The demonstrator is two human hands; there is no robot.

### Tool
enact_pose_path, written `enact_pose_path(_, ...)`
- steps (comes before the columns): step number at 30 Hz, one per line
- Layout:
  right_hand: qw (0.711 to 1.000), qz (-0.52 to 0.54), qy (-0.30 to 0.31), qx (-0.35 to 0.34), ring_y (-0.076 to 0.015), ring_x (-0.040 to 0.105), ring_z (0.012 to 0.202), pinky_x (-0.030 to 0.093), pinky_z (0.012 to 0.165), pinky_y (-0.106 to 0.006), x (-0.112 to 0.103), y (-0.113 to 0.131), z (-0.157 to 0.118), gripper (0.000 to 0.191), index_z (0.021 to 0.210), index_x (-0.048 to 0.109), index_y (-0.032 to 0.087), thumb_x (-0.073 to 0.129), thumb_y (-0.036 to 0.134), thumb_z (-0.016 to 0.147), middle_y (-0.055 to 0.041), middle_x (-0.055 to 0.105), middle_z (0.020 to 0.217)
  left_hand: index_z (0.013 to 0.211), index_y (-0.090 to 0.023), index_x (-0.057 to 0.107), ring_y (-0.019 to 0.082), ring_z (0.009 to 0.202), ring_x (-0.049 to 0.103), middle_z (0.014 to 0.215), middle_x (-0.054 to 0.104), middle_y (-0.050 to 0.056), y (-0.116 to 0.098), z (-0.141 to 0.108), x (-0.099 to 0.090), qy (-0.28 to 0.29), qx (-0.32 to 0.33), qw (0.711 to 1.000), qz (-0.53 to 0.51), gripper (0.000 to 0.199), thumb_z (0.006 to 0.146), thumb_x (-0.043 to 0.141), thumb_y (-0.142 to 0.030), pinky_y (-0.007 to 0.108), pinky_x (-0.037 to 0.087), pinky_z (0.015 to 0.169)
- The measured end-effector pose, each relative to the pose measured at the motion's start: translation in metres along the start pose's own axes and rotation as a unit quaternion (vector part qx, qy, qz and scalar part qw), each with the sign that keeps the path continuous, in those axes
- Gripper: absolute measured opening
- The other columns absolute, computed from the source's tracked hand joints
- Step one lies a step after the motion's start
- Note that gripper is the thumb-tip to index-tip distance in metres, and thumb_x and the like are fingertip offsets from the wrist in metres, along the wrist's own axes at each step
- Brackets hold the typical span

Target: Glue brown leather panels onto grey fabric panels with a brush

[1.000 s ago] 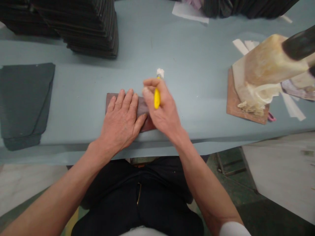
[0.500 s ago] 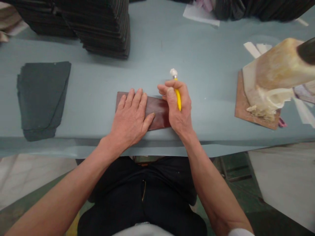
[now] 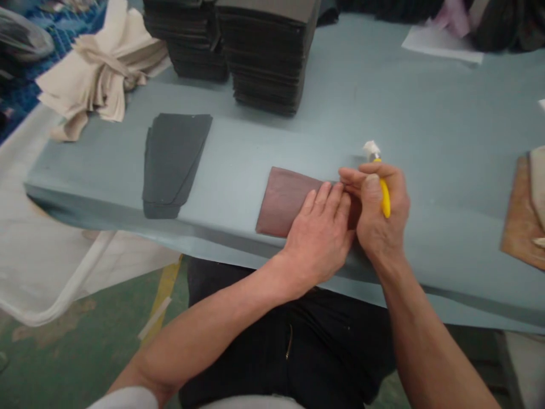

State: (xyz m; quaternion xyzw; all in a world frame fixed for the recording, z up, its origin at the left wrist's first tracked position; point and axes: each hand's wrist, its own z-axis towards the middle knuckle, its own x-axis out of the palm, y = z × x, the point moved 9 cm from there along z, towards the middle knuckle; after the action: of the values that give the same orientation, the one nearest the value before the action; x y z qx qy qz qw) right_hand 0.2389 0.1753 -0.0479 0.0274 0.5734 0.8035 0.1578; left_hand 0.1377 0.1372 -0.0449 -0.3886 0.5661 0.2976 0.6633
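A reddish-brown leather-like piece (image 3: 283, 199) lies flat near the table's front edge. My left hand (image 3: 321, 233) rests palm down on its middle, fingers stretched out. Beside it, at the piece's right end, my right hand (image 3: 383, 210) is closed round a yellow-handled brush (image 3: 385, 197). The brush's whitish, clumped tip points up and away from the piece. Both hands cover the right part of the piece. The right fingertips are close to its far edge; whether they touch it I cannot tell.
Dark flat pieces (image 3: 174, 159) lie in a loose pile to the left. Tall dark stacks (image 3: 268, 62) stand behind, with beige strips (image 3: 102, 68) at the far left. A brown board (image 3: 517, 210) with a pale container (image 3: 540, 182) is at the right edge of view.
The camera view has turned left. My left hand has slid right along the brown piece, uncovering its left end and closing in on my right hand, which still holds the brush.
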Motion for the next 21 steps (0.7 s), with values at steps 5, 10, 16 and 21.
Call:
enact_pose_path(5, 1.000, -0.027, 0.002, 0.001, -0.0211, 0.081, 0.108, 0.065, 0.102, -0.045, 0.0006, 0.0049, -0.0015, 0.040, 0.118, 0.065, 0.026, 0.059, 0.064, 0.106, -0.0049, 0.082, 0.116, 0.164, -0.002, 0.045, 0.034, 0.166, 0.036, 0.175, 0.042, 0.020, 0.0016, -0.0022, -0.0026, -0.019, 0.019, 1.000, -0.014, 0.065, 0.113, 0.043, -0.042, 0.047, 0.031, 0.136)
enact_pose_path(10, 0.999, -0.047, 0.005, -0.003, -0.0221, 0.081, 0.108, 0.065, 0.101, -0.047, 0.0008, 0.0052, -0.0022, 0.039, 0.118, 0.065, 0.026, 0.059, 0.063, 0.107, -0.0053, 0.082, 0.116, 0.163, -0.003, 0.048, 0.033, 0.165, 0.038, 0.175, 0.044, 0.019, 0.0029, -0.0029, -0.0050, -0.016, 0.023, 0.999, -0.025, 0.065, 0.112, 0.045, -0.042, 0.046, 0.031, 0.136)
enact_pose_path(16, 0.998, -0.063, 0.011, -0.002, -0.0214, 0.081, 0.106, 0.065, 0.100, -0.045, -0.0002, 0.0046, -0.0028, 0.035, 0.120, 0.065, 0.026, 0.059, 0.059, 0.107, -0.0043, 0.082, 0.115, 0.161, -0.003, 0.050, 0.033, 0.164, 0.039, 0.174, 0.046, 0.017, 0.0044, -0.0054, -0.0073, -0.025, 0.033, 0.999, -0.032, 0.066, 0.110, 0.049, -0.044, 0.044, 0.030, 0.136)
enact_pose_path(21, 0.997, -0.076, 0.005, -0.005, -0.0221, 0.082, 0.106, 0.066, 0.098, -0.047, -0.0032, 0.0043, -0.0032, 0.031, 0.119, 0.066, 0.030, 0.060, 0.058, 0.107, -0.0019, 0.083, 0.114, 0.161, -0.006, 0.051, 0.034, 0.164, 0.039, 0.174, 0.046, 0.016, 0.0043, -0.0072, -0.0069, -0.028, 0.042, 0.998, -0.044, 0.069, 0.109, 0.052, -0.051, 0.045, 0.028, 0.137)
